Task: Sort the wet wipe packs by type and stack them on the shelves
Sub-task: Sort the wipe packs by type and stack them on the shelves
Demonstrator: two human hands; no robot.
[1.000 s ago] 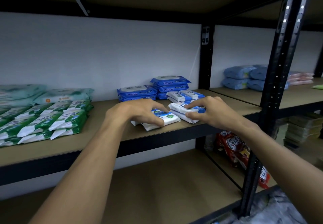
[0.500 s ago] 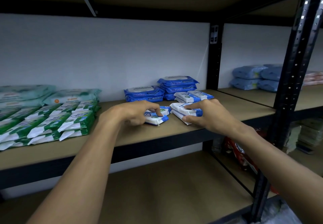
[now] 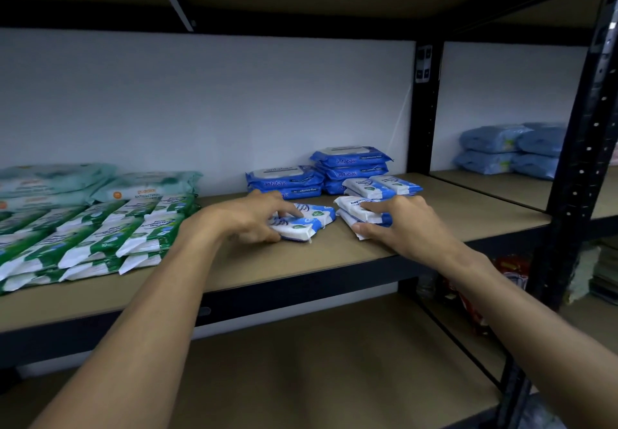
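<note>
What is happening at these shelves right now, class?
A person is sorting wet wipe packs on the middle shelf. The left hand grips two loose white-and-blue packs, while the right hand pinches a small stack of matching packs beside them. Blue antabax packs sit stacked behind, and green-and-white packs lie in rows to the left.

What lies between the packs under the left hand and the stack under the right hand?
Only a narrow bare strip of shelf board separates the left-hand packs from the right-hand stack; the head view shows it.
</note>
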